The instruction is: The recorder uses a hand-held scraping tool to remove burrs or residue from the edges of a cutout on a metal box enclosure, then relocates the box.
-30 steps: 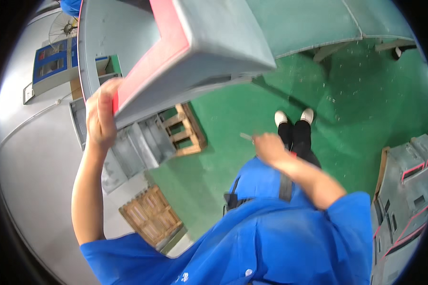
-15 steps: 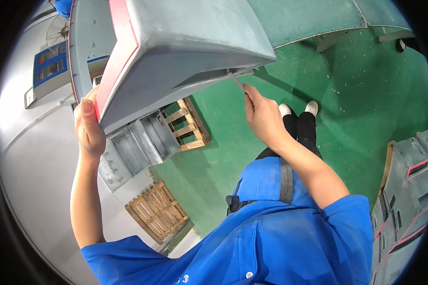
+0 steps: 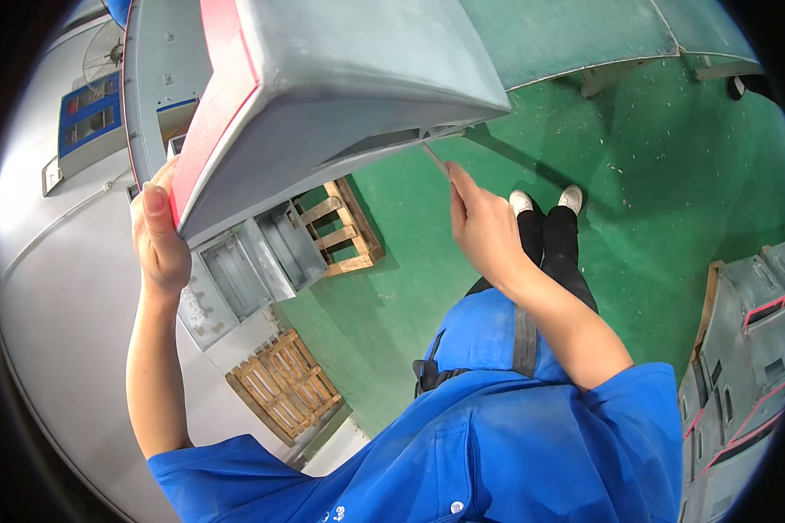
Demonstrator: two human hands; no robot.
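Observation:
A large grey metal housing (image 3: 366, 52), with a broad band of pink tape (image 3: 227, 96) along its left edge, stands tilted in front of me at the top of the view. My left hand (image 3: 162, 231) grips its lower left corner, thumb on the near side and fingers mostly hidden behind the edge. A long slot (image 3: 375, 144) is cut in the housing's near face. In my right hand (image 3: 487, 222) is a thin, flat, grey file-like tool (image 3: 435, 160), pinched between thumb and fingers. Its tip points at the right end of the slot; contact is too fine to tell.
Below the housing, grey metal boxes (image 3: 235, 270) sit by a wooden pallet (image 3: 351, 228); another pallet (image 3: 288, 388) lies lower left. A green-grey surface (image 3: 576, 35) extends at the upper right. Several grey housings (image 3: 741, 366) stand at right. Another person's shoe (image 3: 736, 87) shows far right.
My right hand has moved slightly down and right, drawing the tool's tip back from the slot. My left hand keeps its grip, and the housing looks almost unmoved.

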